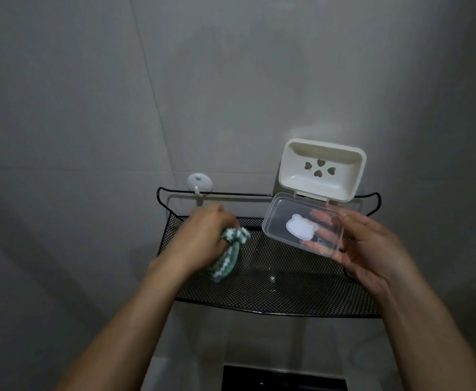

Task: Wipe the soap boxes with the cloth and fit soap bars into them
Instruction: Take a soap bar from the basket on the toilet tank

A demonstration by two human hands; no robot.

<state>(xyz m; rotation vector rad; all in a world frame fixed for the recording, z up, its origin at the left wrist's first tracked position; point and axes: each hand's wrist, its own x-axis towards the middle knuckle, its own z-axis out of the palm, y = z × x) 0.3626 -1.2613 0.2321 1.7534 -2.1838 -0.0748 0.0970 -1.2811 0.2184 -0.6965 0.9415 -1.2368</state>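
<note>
Wall: grey tiles behind a black mesh shelf [273, 286].
Left hand [203, 238]: grips the green-and-white cloth [231, 249].
Right hand [369, 246]: holds the open soap box [304, 224], cream tray raised.

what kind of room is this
Probably a bathroom: a black mesh shelf is fixed to a grey tiled wall, a suction hook sits above it, and a soap box is open.

Grey tiled wall [174, 80], dim light
</note>
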